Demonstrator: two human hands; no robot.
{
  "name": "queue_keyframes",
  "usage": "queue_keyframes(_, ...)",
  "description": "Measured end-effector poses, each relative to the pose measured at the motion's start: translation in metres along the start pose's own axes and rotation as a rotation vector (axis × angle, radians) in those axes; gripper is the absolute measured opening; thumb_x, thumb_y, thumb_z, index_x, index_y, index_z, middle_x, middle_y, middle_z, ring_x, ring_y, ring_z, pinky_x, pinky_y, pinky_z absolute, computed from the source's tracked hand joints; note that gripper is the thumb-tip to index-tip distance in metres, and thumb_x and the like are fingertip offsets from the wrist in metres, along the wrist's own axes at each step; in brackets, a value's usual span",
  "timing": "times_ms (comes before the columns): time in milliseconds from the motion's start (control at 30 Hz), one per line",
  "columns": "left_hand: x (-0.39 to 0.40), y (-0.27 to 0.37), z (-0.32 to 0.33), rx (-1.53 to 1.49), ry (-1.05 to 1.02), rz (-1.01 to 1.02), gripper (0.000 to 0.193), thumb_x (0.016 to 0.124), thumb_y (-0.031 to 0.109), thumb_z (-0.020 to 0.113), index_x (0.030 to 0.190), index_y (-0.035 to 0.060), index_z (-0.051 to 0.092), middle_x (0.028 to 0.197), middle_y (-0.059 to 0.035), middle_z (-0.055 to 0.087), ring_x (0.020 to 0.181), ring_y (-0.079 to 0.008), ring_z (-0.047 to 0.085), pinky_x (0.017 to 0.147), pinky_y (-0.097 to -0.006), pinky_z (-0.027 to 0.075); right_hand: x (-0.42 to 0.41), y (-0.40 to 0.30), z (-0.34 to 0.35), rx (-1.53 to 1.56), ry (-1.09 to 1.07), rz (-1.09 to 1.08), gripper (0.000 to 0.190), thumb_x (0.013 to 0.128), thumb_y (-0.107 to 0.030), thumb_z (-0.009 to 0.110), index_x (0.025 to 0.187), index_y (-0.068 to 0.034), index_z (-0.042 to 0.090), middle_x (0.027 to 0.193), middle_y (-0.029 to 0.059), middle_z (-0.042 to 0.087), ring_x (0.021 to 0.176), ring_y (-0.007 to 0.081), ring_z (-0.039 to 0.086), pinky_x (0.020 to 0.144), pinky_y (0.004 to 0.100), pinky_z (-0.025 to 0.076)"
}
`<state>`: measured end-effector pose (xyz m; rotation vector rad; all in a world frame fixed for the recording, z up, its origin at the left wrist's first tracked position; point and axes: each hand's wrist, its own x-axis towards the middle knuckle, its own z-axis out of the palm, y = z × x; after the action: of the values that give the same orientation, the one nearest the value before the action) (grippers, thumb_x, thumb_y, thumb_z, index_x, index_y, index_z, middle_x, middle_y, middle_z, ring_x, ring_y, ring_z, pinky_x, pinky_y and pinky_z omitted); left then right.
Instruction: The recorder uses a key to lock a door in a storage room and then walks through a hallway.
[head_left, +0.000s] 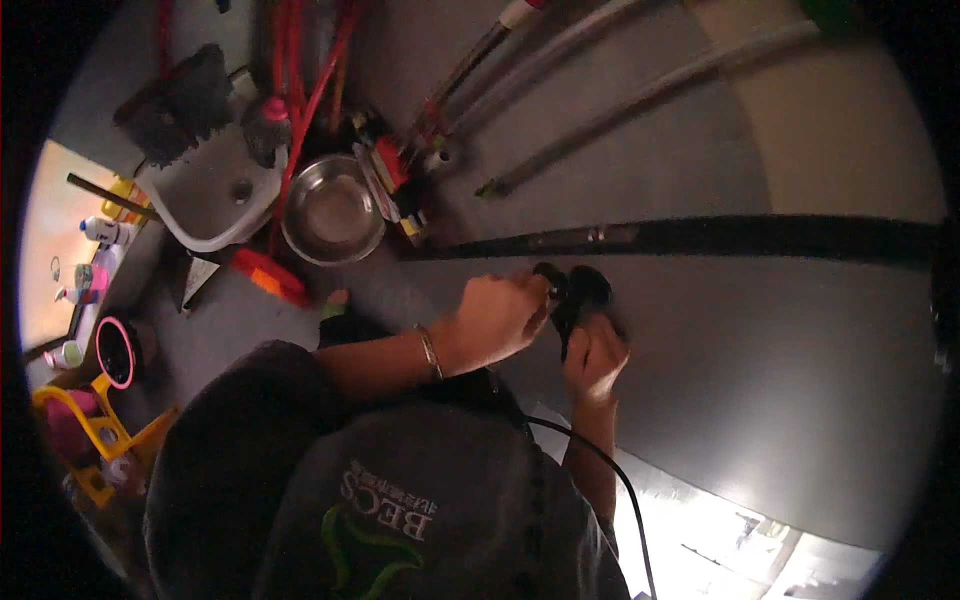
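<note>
My left hand, with a bracelet at the wrist, has its fingers closed at a small round black part. Just to the right, my right hand grips a black fitting, apparently a door handle, from below. The two hands are close together in front of a grey door panel. Along the panel runs its dark edge, with a small metal plate set in it. My fingers partly hide both black parts, and the light is dim.
A white washbasin, a steel bowl, a red-and-orange brush head and a pink-rimmed bin lie to the left. Long poles slant above the door. A black cable hangs beside my right arm.
</note>
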<state>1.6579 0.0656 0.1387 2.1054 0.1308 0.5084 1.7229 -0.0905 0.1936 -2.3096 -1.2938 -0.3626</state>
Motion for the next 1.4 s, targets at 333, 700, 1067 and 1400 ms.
queue_keyframes(333, -0.001, 0.001, 0.004, 0.005, 0.052, 0.048, 0.016, 0.082, 0.019, 0.062, 0.088, 0.006, 0.055, 0.074, -0.0112, 0.06, 0.058, -0.0303, 0.061, 0.045, -0.0413, 0.046, -0.007, 0.0, -0.004, -0.03, -0.005, 0.034, 0.021, 0.083, -0.005, 0.048, 0.063, -0.001, 0.043, 0.061, 0.0144, 0.041, 0.049, 0.0323, 0.042, 0.045, 0.0398, 0.033)
queue_keyframes(700, -0.01, -0.006, 0.023, -0.027, 0.084, 0.067, 0.016, 0.082, 0.021, 0.063, 0.084, 0.0075, 0.055, 0.072, -0.0122, 0.06, 0.058, -0.0316, 0.06, 0.046, -0.0425, 0.046, -0.016, -0.001, -0.001, -0.008, 0.006, -0.023, 0.02, 0.083, -0.003, 0.046, 0.064, 0.0, 0.041, 0.06, 0.0146, 0.037, 0.049, 0.0328, 0.038, 0.044, 0.0413, 0.03)
queue_keyframes(1067, -0.014, -0.006, 0.015, -0.069, -0.025, -0.057, 0.019, 0.08, 0.026, 0.065, 0.083, 0.0081, 0.06, 0.074, -0.0124, 0.061, 0.062, -0.0335, 0.061, 0.052, -0.0436, 0.047, -0.017, -0.003, 0.001, -0.003, 0.011, 0.058, 0.024, 0.087, -0.009, 0.048, 0.066, 0.001, 0.044, 0.06, 0.015, 0.04, 0.048, 0.0324, 0.04, 0.044, 0.0393, 0.034)
queue_keyframes(1400, 0.006, 0.005, 0.011, 0.083, -0.146, -0.093, 0.02, 0.077, 0.024, 0.064, 0.085, 0.006, 0.062, 0.074, -0.0136, 0.062, 0.064, -0.0323, 0.063, 0.052, -0.0428, 0.049, -0.008, 0.006, 0.001, 0.008, 0.01, 0.077, 0.024, 0.086, -0.007, 0.048, 0.065, 0.0, 0.041, 0.06, 0.0136, 0.038, 0.046, 0.03, 0.037, 0.042, 0.0375, 0.03)
